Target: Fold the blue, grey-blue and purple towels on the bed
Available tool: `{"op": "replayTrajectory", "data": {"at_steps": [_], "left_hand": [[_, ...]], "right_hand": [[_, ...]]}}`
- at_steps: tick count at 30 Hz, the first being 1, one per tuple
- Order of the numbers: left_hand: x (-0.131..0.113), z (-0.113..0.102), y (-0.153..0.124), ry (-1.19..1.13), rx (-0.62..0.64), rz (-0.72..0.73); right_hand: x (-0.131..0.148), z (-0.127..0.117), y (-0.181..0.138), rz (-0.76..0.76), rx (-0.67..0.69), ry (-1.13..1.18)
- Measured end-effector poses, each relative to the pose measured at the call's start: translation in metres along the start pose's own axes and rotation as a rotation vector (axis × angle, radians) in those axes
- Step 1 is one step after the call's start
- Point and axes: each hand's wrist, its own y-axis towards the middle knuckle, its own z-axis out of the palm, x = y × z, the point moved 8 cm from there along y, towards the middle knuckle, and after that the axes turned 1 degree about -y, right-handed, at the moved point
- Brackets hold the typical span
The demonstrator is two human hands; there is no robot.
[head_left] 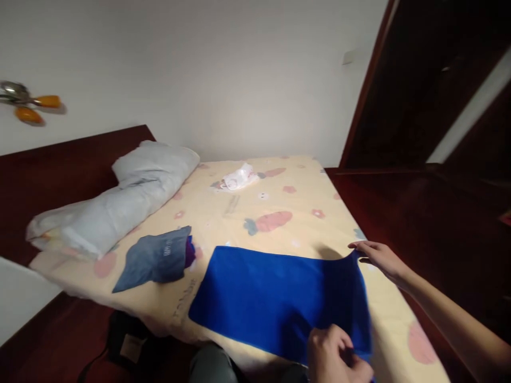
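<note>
A bright blue cloth [271,298] lies spread flat on the bed's pale yellow sheet [279,202], which is printed with carrots. My left hand [335,356] is at the bottom edge, fingers curled closed on the cloth's near right corner. My right hand [379,258] reaches in from the right and pinches the cloth's far right corner, which is lifted a little off the sheet. The right edge of the cloth runs raised between my two hands.
A folded grey-blue garment [155,258] with something purple tucked beside it lies left of the cloth. A grey pillow [120,205] rests by the dark headboard, and a crumpled white item [239,178] lies further back. Dark wooden furniture [419,133] stands at the right; a black bag [128,340] sits on the floor.
</note>
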Motion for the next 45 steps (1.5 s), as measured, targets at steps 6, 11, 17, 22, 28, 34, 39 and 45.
{"op": "replayTrajectory", "data": {"at_steps": [6,11,17,22,28,34,39,45], "left_hand": [[0.116,-0.175,-0.018,-0.065,-0.326,-0.076],[0.228,-0.26,-0.032,0.064,-0.493,-0.257],[0.298,-0.294,-0.031,0.351,-0.454,-0.319],[0.328,-0.285,-0.023,0.294,-0.477,-0.361],[0.324,-0.271,-0.019,0.334,-0.508,-0.351],[0.318,-0.28,-0.029,0.291,-0.417,-0.5],[0.315,-0.298,-0.045,-0.076,-0.42,-0.462],[0.278,-0.346,-0.076,-0.402,-0.682,-0.155]], "right_hand": [[0.112,0.196,-0.02,-0.297,0.354,-0.066],[0.137,0.36,-0.014,-0.408,0.418,-0.169],[0.11,0.483,-0.004,-0.466,0.484,-0.354],[0.091,0.526,0.002,-0.483,0.524,-0.481],[0.085,0.545,0.009,-0.477,0.598,-0.601],[0.095,0.539,-0.001,-0.441,0.663,-0.537],[0.124,0.505,-0.019,-0.387,0.67,-0.353],[0.202,0.389,-0.076,-0.414,0.558,-0.132]]}}
